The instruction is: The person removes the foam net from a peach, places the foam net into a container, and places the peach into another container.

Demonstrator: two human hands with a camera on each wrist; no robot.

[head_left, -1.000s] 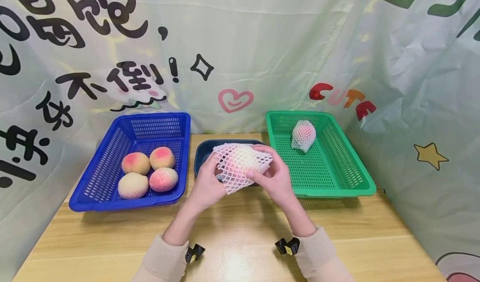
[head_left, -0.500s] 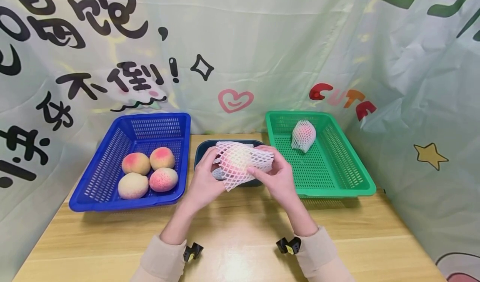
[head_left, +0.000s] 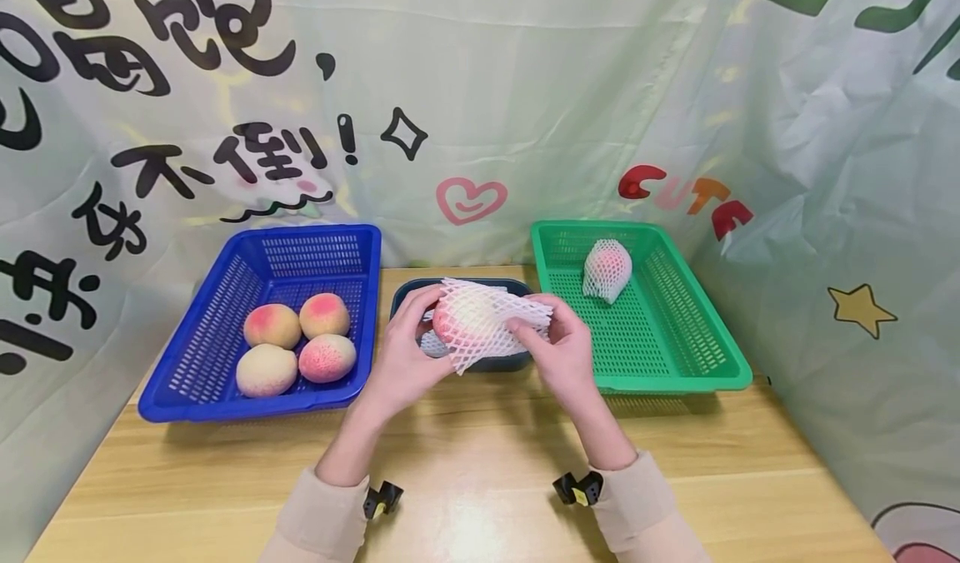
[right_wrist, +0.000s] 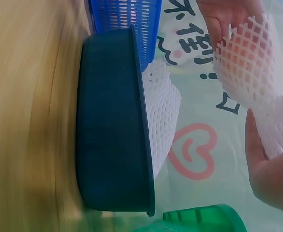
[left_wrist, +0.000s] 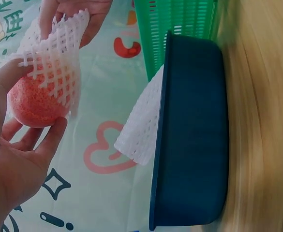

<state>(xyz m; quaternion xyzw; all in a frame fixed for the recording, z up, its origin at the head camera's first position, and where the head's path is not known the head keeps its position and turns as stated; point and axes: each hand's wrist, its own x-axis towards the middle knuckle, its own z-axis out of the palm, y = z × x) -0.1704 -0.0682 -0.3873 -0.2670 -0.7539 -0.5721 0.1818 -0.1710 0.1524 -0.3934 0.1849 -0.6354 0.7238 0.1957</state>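
Between the two hands is a pink peach [left_wrist: 37, 104], partly inside a white foam net sleeve [head_left: 487, 321]. My left hand [head_left: 402, 351] grips the peach from the left, its thumb on the net edge and its fingertips at the fruit's bare end in the left wrist view. With thumb and fingers my right hand [head_left: 562, 355] pinches the gathered right end of the sleeve. Both hands are raised over a dark blue tub [left_wrist: 194, 135], where more white foam net [right_wrist: 160, 113] sticks up above the rim.
On the left, a blue basket [head_left: 168, 401] holds several bare peaches [head_left: 272, 326]. A green basket [head_left: 675, 382] on the right has one net-wrapped peach [head_left: 607, 270]. All stand on a wooden table [head_left: 465, 480], with a printed cloth [head_left: 480, 88] hanging behind.
The left hand has shifted slightly up, and the peach now points its bare pink end left. The right hand has drawn the sleeve's end a little to the right, bunching it narrower.
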